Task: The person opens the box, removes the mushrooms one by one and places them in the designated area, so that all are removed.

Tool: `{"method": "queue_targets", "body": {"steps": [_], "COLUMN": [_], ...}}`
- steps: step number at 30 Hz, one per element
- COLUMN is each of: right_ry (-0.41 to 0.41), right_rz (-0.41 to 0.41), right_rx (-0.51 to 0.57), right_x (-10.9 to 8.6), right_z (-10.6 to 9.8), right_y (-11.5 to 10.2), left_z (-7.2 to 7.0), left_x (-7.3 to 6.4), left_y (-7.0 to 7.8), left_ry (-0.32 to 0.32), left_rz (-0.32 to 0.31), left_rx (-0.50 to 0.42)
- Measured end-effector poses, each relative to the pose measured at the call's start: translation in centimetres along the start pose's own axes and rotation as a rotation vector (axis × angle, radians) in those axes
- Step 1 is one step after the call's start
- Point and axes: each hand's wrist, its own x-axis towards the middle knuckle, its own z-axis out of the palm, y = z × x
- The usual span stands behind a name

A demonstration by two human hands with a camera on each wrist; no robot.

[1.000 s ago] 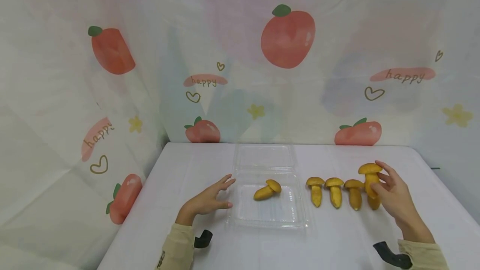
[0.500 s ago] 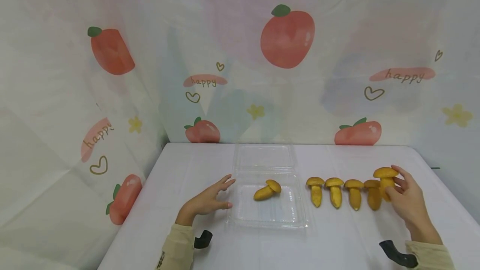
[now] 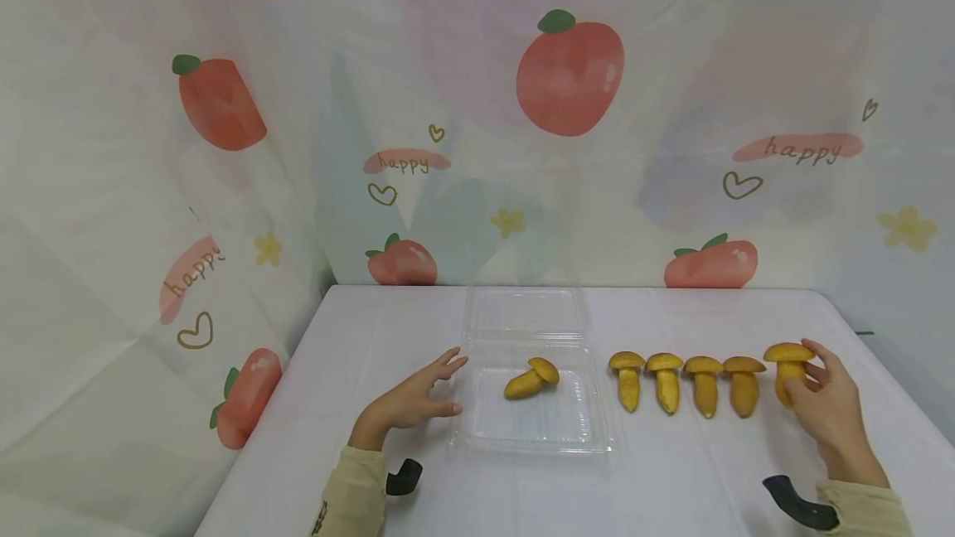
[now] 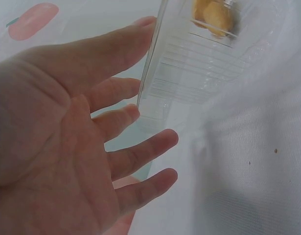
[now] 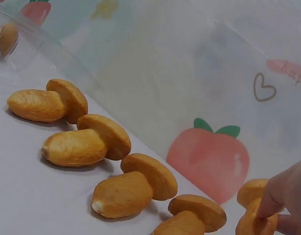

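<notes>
My right hand pinches a yellow-brown mushroom by its stem, cap away from me, at the right end of a row of similar mushrooms. In the right wrist view the thumb lies on this mushroom's stem. My left hand is beside the left wall of a clear plastic clamshell box, fingers spread and relaxed. The left wrist view shows its fingertips right at the box's edge. One mushroom lies tilted inside the box, whose lid is folded back.
Several mushrooms lie in a row right of the box, from the leftmost mushroom to the one nearest my right hand. All stand on a white table. A fruit-printed cloth backdrop rises behind and at the left.
My right hand has moved right and slightly nearer with its mushroom, from over the row's last mushroom to a spot beside it. The left hand has stayed in place.
</notes>
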Motion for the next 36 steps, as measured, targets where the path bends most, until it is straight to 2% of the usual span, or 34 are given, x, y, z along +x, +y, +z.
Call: {"method": "queue_targets", "body": {"steps": [11, 21, 28, 36], "right_ry": [-0.016, -0.051, -0.035, -0.006], "right_rz": [0.104, 0.119, 0.101, 0.108], "right_rx": [0.009, -0.079, -0.167, -0.165], "right_x": [0.7, 1.0, 1.2, 1.1], "right_z": [0.0, 0.4, 0.5, 0.9], "right_y": [2.0, 3.3, 3.3, 3.2], "left_z": [-0.1, -0.1, -0.1, -0.2], "left_x": [0.0, 0.0, -0.1, -0.1], "left_y": [0.2, 0.0, 0.2, 0.3], "left_ry": [-0.005, -0.013, -0.013, -0.013], "left_rz": [-0.002, 0.018, 0.007, 0.002], "left_rx": [-0.005, -0.011, -0.005, 0.004]}}
